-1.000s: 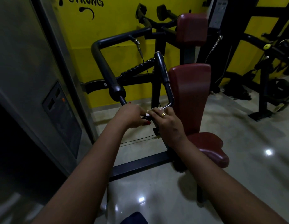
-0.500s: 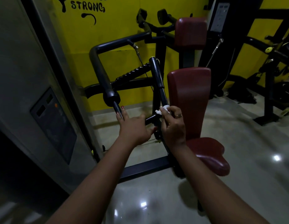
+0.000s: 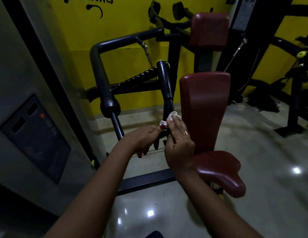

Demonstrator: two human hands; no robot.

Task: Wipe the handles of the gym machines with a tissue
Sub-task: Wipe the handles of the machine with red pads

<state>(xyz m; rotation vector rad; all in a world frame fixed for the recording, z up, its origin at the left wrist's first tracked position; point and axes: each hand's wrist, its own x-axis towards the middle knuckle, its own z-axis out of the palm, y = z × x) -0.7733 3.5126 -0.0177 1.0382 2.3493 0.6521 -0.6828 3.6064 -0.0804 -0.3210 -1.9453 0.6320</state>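
Handle (image 3: pixel 164 79): long axis upright, running up and far from right hand (image 3: pixel 179 143), which pinches tissue (image 3: pixel 172 115) against its lower shaft; left hand (image 3: pixel 141 140), just left, grips lower bar (image 3: pixel 156 142)

It's a gym, plainly. A black steel machine (image 3: pixel 98 69) stands against a yellow wall (image 3: pixel 129 31), with a maroon padded backrest (image 3: pixel 204 107), a seat (image 3: pixel 222 172) below it and a head pad (image 3: pixel 210 30) above. A handle (image 3: pixel 164 79) and a ribbed grip (image 3: pixel 137 78) jut from its frame, and a cable (image 3: pixel 147 50) hangs from the top bar. More black machines (image 3: pixel 296 86) crowd the right side. Black painted lettering (image 3: pixel 91 0), cut off at the top, runs across the wall, and the polished floor (image 3: pixel 270 203) reflects the ceiling lights
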